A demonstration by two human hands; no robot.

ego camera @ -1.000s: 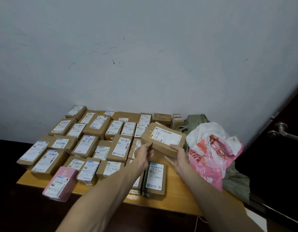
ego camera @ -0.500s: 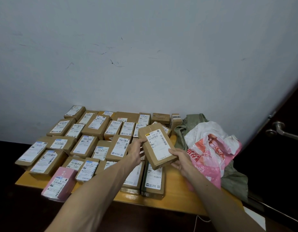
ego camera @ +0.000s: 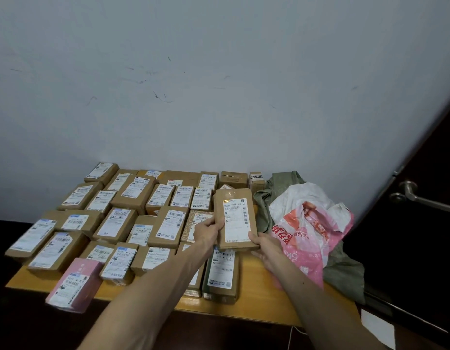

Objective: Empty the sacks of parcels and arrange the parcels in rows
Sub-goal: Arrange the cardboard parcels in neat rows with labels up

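Light is dim, even and cool; shadows are soft. The wall (ego camera: 219, 97) above the hands is grey-blue. The door (ego camera: 421, 261) right of the right hand (ego camera: 265, 248) is near black, its edge bowed by lens distortion. Print on the parcel (ego camera: 235, 218) in the left hand (ego camera: 208, 229) is sharp; farther labels blur.

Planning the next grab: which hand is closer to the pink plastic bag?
Right. The right hand holds the parcel, close beside the pink bag; the left hand holds its opposite edge, farther off.
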